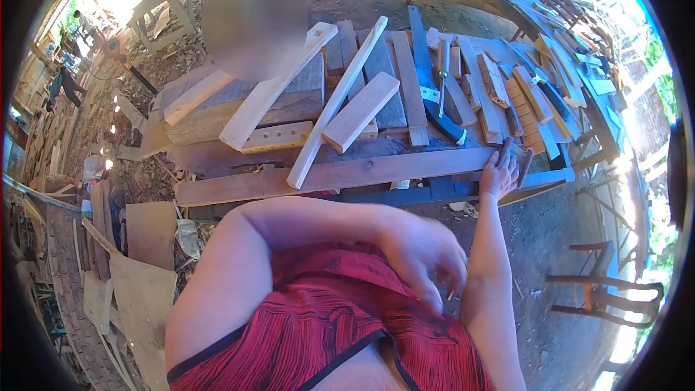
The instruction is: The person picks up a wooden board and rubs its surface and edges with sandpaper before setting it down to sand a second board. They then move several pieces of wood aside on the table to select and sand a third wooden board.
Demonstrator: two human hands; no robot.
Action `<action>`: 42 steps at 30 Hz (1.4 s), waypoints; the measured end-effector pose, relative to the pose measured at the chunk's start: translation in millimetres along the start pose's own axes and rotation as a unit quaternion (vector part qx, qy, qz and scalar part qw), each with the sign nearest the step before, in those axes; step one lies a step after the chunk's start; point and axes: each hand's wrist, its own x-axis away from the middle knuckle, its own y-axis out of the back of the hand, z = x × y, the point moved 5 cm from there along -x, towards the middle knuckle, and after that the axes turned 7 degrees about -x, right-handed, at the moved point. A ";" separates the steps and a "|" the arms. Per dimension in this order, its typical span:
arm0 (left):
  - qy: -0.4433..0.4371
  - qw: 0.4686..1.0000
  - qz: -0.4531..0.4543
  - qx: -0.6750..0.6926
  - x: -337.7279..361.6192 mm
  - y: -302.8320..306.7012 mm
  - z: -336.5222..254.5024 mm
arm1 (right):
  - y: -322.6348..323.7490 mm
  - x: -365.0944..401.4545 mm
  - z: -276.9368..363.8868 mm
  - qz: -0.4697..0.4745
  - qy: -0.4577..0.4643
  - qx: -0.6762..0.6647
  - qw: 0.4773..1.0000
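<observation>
My right hand (501, 176) reaches out to the right end of a long brown board (362, 171) lying along the near side of the workbench, its fingers on the board's end beside a short dark wooden piece (505, 150). Bent across my red patterned shirt (326, 297), my left arm brings the left hand (427, 257) in front of my body. Its fingers are curled, and a small thin pale stick like a cigarette (451, 295) pokes out between them. Just beyond the long board lie a short thick block (362, 112) and a narrow pale strip (339, 101).
Wood pieces cover the bench, along with a handsaw (441, 117), a chisel (442, 76) and a hammer (539, 80). A notched pale beam (279, 87) leans over a thick timber. A wooden chair frame (608, 286) stands at right. Scrap boards (141, 289) lie at left.
</observation>
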 end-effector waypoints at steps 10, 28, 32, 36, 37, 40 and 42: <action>0.625 0.598 -0.310 -0.393 197.7 82.0 80.9 | 2.9 1.1 1.7 -0.001 -0.013 0.000 1.000; 0.626 0.600 -0.403 -0.294 207.0 69.1 80.6 | 13.3 2.7 4.3 -0.001 -0.032 -0.037 0.999; 0.395 0.708 -0.580 0.077 228.1 64.9 100.0 | 12.8 1.7 3.7 0.016 -0.040 -0.029 0.999; 0.344 0.703 -0.594 0.184 220.4 58.4 80.9 | 14.4 3.4 6.3 0.008 -0.034 -0.035 0.999; 0.345 0.699 -0.598 0.185 220.8 54.3 86.3 | 12.9 4.5 5.6 0.011 -0.030 -0.036 0.999; 0.533 0.720 -0.385 -0.222 209.0 51.4 90.3 | 5.6 2.3 1.4 -0.002 -0.021 -0.025 0.999; 0.563 0.691 -0.375 -0.255 198.7 42.9 83.7 | 9.7 2.9 5.0 0.002 -0.020 -0.028 0.999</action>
